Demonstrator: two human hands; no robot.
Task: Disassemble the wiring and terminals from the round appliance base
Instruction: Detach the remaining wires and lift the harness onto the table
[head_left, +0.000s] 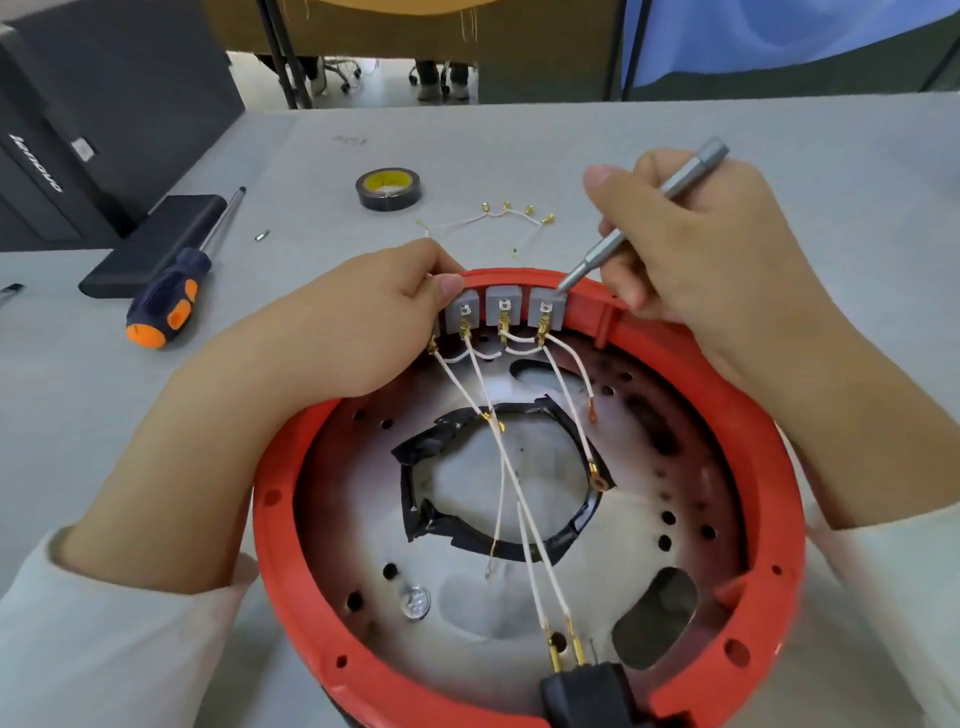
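While the red base (524, 519) lies open side up on the desk (519, 135), closest to the person, white wires (514, 483) run from a black plug (587, 696) at its near rim up to grey terminal blocks (504, 312) at its far rim. At the leftmost block the left hand (358, 332) pinches with thumb and fingers. Gripping a slim grey driver (644, 213), the right hand (711, 249) sets its tip on the rightmost block. Beyond lie loose wires (498, 218), tape (388, 188) and an orange-blue screwdriver (171, 296).
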